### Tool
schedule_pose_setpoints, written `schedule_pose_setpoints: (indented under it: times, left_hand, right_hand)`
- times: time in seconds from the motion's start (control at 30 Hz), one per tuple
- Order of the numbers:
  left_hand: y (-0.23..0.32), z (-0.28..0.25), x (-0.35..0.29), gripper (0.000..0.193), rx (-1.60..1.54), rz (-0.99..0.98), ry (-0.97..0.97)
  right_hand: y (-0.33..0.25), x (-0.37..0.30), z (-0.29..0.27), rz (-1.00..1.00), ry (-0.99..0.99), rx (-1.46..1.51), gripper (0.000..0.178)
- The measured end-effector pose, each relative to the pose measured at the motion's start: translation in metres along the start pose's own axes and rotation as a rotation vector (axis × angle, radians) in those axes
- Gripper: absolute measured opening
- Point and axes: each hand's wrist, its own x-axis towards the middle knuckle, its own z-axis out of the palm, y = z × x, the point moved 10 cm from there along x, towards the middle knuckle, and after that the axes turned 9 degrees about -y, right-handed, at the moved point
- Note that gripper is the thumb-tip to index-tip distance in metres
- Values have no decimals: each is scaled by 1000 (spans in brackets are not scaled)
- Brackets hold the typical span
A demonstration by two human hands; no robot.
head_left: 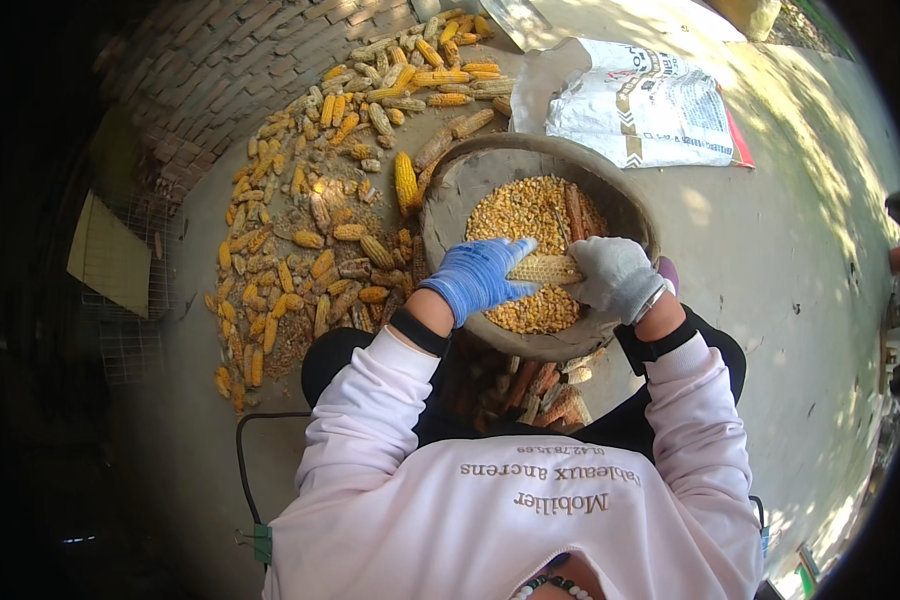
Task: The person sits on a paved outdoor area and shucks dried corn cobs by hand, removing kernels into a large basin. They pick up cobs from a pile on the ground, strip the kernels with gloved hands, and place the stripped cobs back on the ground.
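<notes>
Both my hands meet on a pale corn cob (544, 269), held sideways over a round grey basin (457, 190). My left hand (478, 277), in a blue glove, grips the cob's left end. In a whitish-grey glove, my right hand (617, 275) is closed round its right end. Loose yellow corn kernels (515, 213) fill the bottom of the basin. A reddish-brown cob (574, 212) lies upon the kernels, just beyond my right hand. The gloves hide part of the cob.
Many corn ears (322, 262) are strewn across the floor to the left, up to a brick wall (240, 70). One yellow ear (406, 183) rests against the basin. Bare cobs (550, 392) lie between my legs. A white sack (650, 110) lies beyond the basin.
</notes>
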Motion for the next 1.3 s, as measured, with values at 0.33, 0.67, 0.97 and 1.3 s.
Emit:
schedule_pose_setpoints:
  times: [0.33,0.67,0.97,1.3]
  left_hand:
    - [1,38,-35,70,-33,-53,-496]
    - [-2,-28,-51,47,-142,-180,-158]
    - [-134,-145,-132,56,-113,-448,131]
    - [-358,166,-177,60,-515,-840,-230]
  right_hand:
    - [43,-1,-10,69,192,23,38]
    - [19,7,8,21,81,7,26]
    - [-6,14,16,-63,-16,37,27]
    - [-19,49,52,-88,-169,-124,18]
